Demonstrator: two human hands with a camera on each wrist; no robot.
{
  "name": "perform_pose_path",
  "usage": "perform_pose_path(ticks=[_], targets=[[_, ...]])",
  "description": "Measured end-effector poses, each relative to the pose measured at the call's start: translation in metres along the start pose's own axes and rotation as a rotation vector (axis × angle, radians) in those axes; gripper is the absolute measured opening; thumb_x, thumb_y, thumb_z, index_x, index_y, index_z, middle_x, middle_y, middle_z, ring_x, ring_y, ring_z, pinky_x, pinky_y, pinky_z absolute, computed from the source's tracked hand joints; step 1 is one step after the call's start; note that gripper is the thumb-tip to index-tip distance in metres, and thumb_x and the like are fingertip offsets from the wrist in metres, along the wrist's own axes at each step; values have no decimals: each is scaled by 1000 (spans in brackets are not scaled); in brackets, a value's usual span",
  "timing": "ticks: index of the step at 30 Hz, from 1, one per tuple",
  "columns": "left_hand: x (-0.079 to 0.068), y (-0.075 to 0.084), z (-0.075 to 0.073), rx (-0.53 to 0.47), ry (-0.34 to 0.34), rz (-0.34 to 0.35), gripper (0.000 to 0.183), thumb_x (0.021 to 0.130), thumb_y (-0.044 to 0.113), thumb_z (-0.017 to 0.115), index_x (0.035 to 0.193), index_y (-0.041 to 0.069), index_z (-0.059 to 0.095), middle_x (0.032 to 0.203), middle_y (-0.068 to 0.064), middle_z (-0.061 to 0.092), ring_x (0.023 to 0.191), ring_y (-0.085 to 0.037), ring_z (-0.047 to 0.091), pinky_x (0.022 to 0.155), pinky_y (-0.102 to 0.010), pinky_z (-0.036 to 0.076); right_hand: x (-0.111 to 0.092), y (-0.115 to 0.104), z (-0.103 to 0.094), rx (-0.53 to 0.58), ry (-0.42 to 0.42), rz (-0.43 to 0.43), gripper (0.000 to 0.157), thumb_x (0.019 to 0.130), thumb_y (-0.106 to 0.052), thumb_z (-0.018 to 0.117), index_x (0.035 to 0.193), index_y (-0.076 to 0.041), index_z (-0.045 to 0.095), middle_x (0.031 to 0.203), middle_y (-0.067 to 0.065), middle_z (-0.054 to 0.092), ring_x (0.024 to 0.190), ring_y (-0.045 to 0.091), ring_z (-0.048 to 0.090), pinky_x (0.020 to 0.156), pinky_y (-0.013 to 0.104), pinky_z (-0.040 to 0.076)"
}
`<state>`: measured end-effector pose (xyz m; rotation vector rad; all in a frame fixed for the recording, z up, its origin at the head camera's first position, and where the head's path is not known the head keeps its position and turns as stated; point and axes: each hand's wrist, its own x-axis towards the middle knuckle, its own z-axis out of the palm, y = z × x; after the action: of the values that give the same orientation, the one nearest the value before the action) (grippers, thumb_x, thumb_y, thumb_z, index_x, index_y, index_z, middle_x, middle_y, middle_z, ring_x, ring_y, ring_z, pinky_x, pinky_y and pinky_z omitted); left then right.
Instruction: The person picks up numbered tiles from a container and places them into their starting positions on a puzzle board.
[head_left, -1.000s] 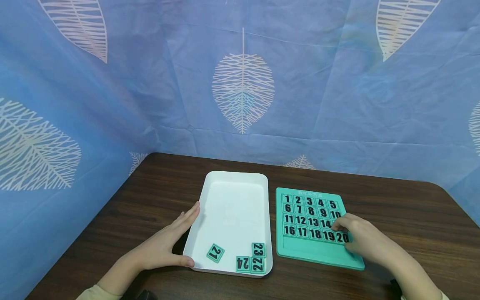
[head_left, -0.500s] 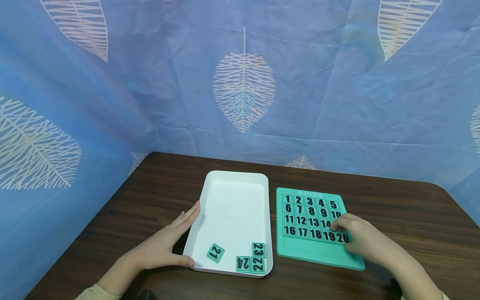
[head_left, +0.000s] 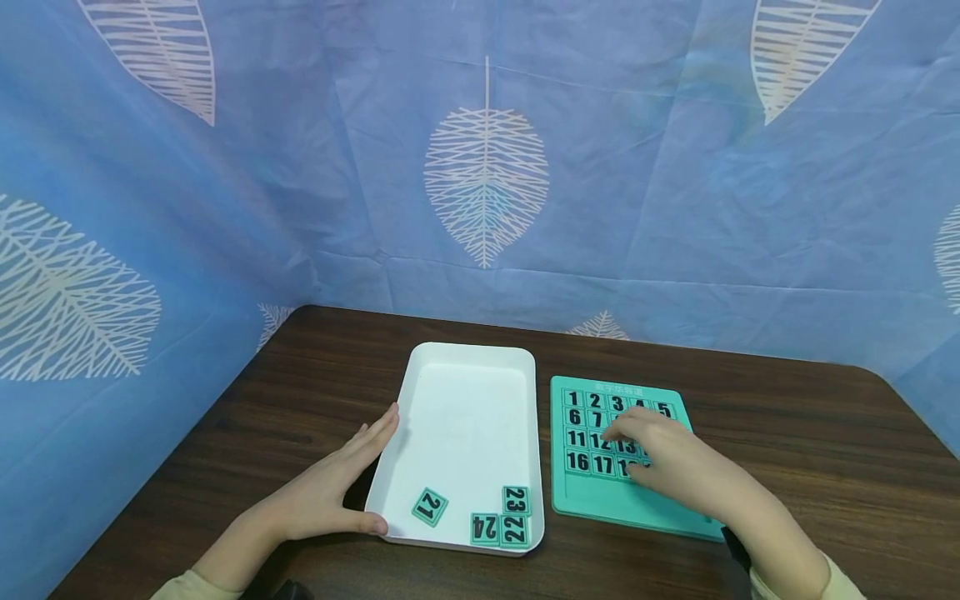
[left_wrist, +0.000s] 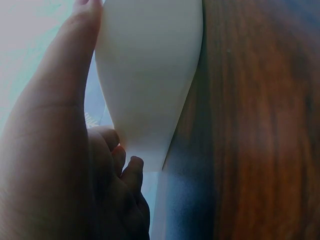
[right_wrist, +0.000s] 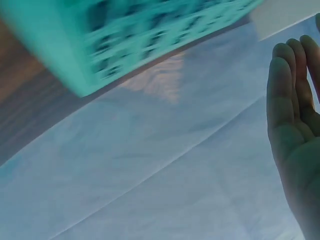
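In the head view my left hand (head_left: 330,487) rests along the left side of a white tray (head_left: 467,417), fingers spread, thumb at the near corner. Inside the tray lie green number tiles: tile 21 (head_left: 430,507) by itself, then tiles 23 (head_left: 516,500), 24 (head_left: 484,528) and 22 (head_left: 514,530) grouped at the near right. My right hand (head_left: 671,462) is over a green number board (head_left: 600,500), nothing seen in its fingers. It hides several of the tiles in the rows from 1 to 20. The board's lowest row shows bare green. In the right wrist view the fingers (right_wrist: 281,85) look extended.
Tray and board lie side by side on a dark wooden table (head_left: 337,367), with a narrow gap between them. A blue cloth (head_left: 360,208) with white leaf prints hangs behind the table and along its left side.
My right hand has moved left from around tiles 15 and 20 to over the middle of the board. The left hand, tray and loose tiles stay where they were.
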<state>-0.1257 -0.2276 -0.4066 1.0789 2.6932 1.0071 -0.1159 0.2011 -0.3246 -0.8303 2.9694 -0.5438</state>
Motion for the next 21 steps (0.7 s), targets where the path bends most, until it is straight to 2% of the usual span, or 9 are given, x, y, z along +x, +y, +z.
perform_pose_path(ticks=[2, 9, 15, 21], targets=[[0, 0, 0, 4, 2, 3, 113, 74, 47, 78, 155, 19, 3, 161, -5, 0, 144, -33, 6, 114, -32, 4, 8, -11, 2, 1, 3, -31, 30, 77, 1, 74, 104, -9, 68, 104, -2, 60, 96, 22, 58, 72, 32, 52], [0, -2, 1, -9, 4, 22, 113, 75, 48, 78, 155, 18, 4, 161, -6, 0, 144, -33, 7, 113, -22, 0, 31, -45, 13, 70, -9, -108, 26, 82, -6, 74, 106, -6, 67, 106, 0, 60, 96, 21, 58, 73, 31, 52], [0, -2, 1, -8, 1, 20, 113, 75, 47, 78, 155, 19, 3, 161, -6, 0, 144, -33, 7, 114, -25, 1, 47, -69, 28, 112, -42, -169, 25, 84, -8, 72, 108, -4, 67, 106, 2, 60, 95, 20, 57, 73, 29, 52], [-1, -2, 1, -7, -4, 5, 114, 74, 47, 78, 155, 20, 3, 161, -5, -1, 144, -33, 6, 114, -33, 6, 60, -91, 44, 125, -77, -198, 26, 85, -10, 72, 109, -5, 67, 106, 1, 61, 98, 16, 56, 80, 27, 51]])
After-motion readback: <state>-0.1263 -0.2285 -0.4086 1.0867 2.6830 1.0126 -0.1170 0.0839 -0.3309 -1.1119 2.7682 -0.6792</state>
